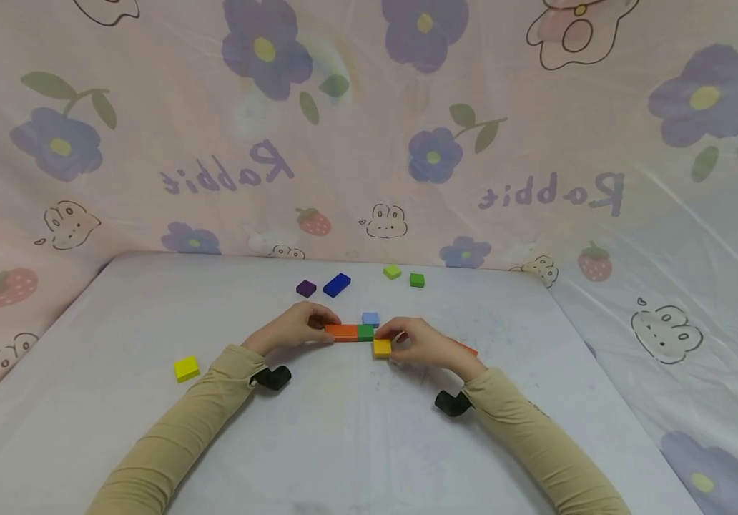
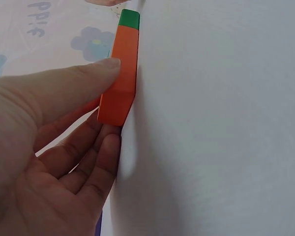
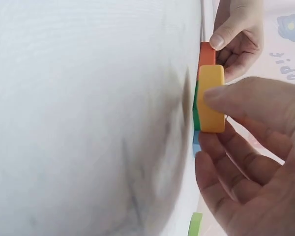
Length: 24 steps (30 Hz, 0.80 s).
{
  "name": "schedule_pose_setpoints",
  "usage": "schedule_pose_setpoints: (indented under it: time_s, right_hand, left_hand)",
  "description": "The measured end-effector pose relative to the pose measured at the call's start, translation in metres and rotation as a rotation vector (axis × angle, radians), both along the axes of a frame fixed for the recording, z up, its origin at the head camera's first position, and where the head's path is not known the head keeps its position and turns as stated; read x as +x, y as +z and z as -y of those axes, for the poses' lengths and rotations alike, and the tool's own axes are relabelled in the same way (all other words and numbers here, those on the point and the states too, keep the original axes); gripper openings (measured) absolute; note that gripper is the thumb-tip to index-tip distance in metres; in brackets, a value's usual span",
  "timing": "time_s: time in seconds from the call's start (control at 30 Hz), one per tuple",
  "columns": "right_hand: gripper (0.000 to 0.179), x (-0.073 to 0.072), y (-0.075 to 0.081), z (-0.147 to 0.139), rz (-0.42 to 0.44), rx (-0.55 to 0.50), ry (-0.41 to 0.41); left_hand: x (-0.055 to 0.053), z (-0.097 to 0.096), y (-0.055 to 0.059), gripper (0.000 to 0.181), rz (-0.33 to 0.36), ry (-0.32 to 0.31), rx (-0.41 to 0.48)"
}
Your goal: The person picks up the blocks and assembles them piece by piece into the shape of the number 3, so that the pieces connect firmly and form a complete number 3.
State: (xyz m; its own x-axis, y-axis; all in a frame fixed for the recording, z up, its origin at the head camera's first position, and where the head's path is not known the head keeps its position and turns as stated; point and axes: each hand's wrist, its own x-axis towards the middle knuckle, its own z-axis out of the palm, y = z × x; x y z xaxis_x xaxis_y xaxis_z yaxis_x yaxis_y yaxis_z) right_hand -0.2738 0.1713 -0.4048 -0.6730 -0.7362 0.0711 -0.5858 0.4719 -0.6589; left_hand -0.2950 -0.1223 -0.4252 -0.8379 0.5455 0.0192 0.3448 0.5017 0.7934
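A person's left hand (image 1: 294, 326) pinches a long, glossy orange block (image 1: 342, 333) on a white table (image 1: 343, 443). A short green block (image 1: 365, 332) touches its right end, in line. Beside the green, the right hand (image 1: 422, 343) holds a smooth, round-edged amber block (image 1: 382, 349) between thumb and fingers.

Light is soft and even. The left wrist view looks dimmer; soft-edged shadows cross the table (image 2: 231, 123).

The near table (image 1: 356, 429) allows passage; orange block (image 1: 342, 333) obstructs.
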Motion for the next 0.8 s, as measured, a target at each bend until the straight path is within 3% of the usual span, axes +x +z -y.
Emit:
schedule_pose_setpoints:
  time_s: [0.8]
  right_hand:
    - [0.035,-0.0025,-0.0071,0.0034,-0.012,0.01,-0.048]
  left_hand:
    - [-0.0018,0.0002,-0.0006,0.031,0.004,0.008,-0.009]
